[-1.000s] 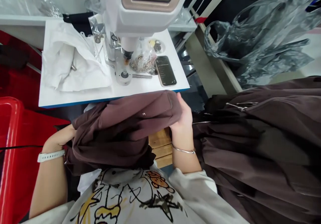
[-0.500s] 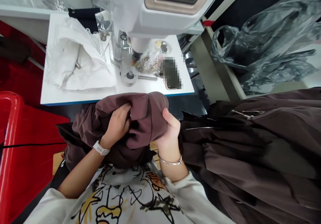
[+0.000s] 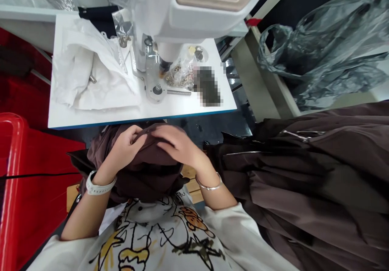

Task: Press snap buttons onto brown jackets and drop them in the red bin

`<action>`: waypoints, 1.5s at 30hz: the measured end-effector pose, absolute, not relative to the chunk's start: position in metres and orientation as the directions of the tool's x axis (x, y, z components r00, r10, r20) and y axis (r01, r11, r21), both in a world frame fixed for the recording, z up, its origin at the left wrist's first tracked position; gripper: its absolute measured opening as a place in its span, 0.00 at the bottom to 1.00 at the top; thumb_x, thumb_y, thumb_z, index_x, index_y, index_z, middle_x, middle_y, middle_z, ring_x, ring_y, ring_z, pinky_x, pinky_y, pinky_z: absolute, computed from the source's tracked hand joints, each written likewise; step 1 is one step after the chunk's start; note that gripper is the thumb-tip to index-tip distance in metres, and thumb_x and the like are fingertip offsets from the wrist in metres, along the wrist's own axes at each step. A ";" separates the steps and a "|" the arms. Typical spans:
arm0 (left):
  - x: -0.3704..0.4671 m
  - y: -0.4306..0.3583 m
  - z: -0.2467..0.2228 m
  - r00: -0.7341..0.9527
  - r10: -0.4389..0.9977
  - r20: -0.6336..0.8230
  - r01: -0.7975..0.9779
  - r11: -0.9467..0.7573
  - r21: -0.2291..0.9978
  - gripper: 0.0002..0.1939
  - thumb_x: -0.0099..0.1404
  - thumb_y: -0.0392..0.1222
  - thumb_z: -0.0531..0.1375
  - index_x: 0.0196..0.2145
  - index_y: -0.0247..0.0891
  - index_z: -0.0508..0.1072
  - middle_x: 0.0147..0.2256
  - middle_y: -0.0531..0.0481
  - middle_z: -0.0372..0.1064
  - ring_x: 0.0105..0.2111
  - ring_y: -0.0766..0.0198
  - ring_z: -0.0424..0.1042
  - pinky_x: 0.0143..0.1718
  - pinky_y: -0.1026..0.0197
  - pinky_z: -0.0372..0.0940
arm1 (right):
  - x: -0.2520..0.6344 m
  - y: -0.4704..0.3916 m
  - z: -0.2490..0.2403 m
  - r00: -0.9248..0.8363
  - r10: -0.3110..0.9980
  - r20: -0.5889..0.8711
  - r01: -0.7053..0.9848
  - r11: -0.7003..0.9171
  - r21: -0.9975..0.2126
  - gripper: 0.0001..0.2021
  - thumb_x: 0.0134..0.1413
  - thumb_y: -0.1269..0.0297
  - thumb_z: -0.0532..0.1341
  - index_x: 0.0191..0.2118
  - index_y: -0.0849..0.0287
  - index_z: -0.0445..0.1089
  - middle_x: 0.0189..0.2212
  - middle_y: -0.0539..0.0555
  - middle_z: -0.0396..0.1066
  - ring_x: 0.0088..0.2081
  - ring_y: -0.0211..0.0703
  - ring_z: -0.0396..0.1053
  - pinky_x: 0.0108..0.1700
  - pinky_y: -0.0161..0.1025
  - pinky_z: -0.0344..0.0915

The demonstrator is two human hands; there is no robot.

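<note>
A brown garment lies bunched in my lap, just below the front edge of the white table. My left hand grips its upper folds, the thumb pressed against the curled fingers. From the other side my right hand holds the same cloth near its top, with the fingers reaching over the fold and the fingertips partly out of sight. The two hands are close together but apart. Beyond them, on the table, stands a white press machine with a metal lower arm.
White cloth covers the table's left part. A clear bag of small metal parts and a blurred-out dark object lie right of the machine arm. A red bin stands left. More brown garments are heaped right, below grey plastic bags.
Both hands and the garment have come lower, away from the table edge. The raised flap has dropped from view, and my right hand has moved left over the top of the cloth.
</note>
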State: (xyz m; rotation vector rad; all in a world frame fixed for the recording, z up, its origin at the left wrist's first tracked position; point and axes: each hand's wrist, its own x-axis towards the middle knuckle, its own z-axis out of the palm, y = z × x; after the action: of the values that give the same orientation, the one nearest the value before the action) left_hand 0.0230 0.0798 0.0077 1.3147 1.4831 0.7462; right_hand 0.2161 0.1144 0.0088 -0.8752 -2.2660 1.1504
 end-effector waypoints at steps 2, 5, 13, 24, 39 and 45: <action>0.019 0.079 -0.008 -0.010 0.969 -0.248 0.459 0.225 0.860 0.09 0.60 0.45 0.53 0.34 0.38 0.64 0.23 0.55 0.65 0.24 0.67 0.65 0.25 0.66 0.59 | 0.206 0.115 -0.006 -0.802 0.597 -0.033 0.396 0.490 -0.777 0.11 0.54 0.64 0.55 0.42 0.58 0.67 0.38 0.56 0.69 0.41 0.45 0.65 0.44 0.42 0.61; 0.014 0.074 -0.026 -0.053 0.977 -0.205 0.674 0.187 0.714 0.09 0.60 0.41 0.52 0.38 0.37 0.65 0.26 0.50 0.68 0.28 0.61 0.69 0.32 0.60 0.62 | 0.202 0.117 -0.030 -0.844 0.503 -0.185 0.452 0.484 -0.749 0.08 0.54 0.63 0.56 0.36 0.60 0.69 0.30 0.53 0.70 0.31 0.41 0.65 0.34 0.37 0.60; 0.051 0.053 -0.024 0.092 0.992 0.090 0.782 -0.128 0.611 0.13 0.65 0.42 0.47 0.34 0.36 0.69 0.31 0.45 0.70 0.33 0.60 0.69 0.36 0.59 0.61 | 0.222 0.126 -0.003 -0.665 0.746 0.034 0.357 0.357 -0.863 0.10 0.57 0.65 0.52 0.27 0.59 0.65 0.25 0.51 0.66 0.30 0.37 0.63 0.34 0.34 0.59; 0.047 0.058 -0.108 0.219 0.915 -0.338 0.615 0.140 0.776 0.20 0.62 0.50 0.47 0.18 0.37 0.57 0.18 0.55 0.56 0.23 0.66 0.61 0.26 0.64 0.50 | 0.235 0.224 -0.038 0.115 0.931 0.347 0.771 0.136 -0.622 0.11 0.49 0.69 0.55 0.39 0.65 0.69 0.34 0.60 0.67 0.34 0.47 0.65 0.42 0.45 0.62; 0.042 0.061 -0.118 0.190 0.921 -0.340 0.482 0.214 0.850 0.20 0.59 0.52 0.48 0.17 0.37 0.54 0.18 0.57 0.52 0.23 0.68 0.55 0.25 0.64 0.48 | 0.240 0.215 -0.043 0.421 0.859 0.293 0.594 -0.016 -0.805 0.06 0.41 0.65 0.62 0.29 0.59 0.68 0.27 0.53 0.72 0.30 0.43 0.70 0.38 0.39 0.64; 0.040 0.062 -0.122 0.192 0.922 -0.337 0.467 0.216 0.857 0.19 0.59 0.52 0.48 0.17 0.38 0.53 0.18 0.57 0.52 0.22 0.68 0.54 0.25 0.64 0.47 | 0.246 0.215 -0.039 0.399 0.885 0.241 0.549 -0.020 -0.835 0.10 0.36 0.62 0.65 0.27 0.60 0.68 0.23 0.51 0.71 0.27 0.41 0.68 0.35 0.37 0.64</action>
State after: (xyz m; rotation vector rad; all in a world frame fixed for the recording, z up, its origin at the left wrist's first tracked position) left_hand 0.0402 0.0618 -0.1221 1.4101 1.4341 0.5433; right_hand 0.2458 0.2148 -0.0392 -1.6947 -1.2703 0.4368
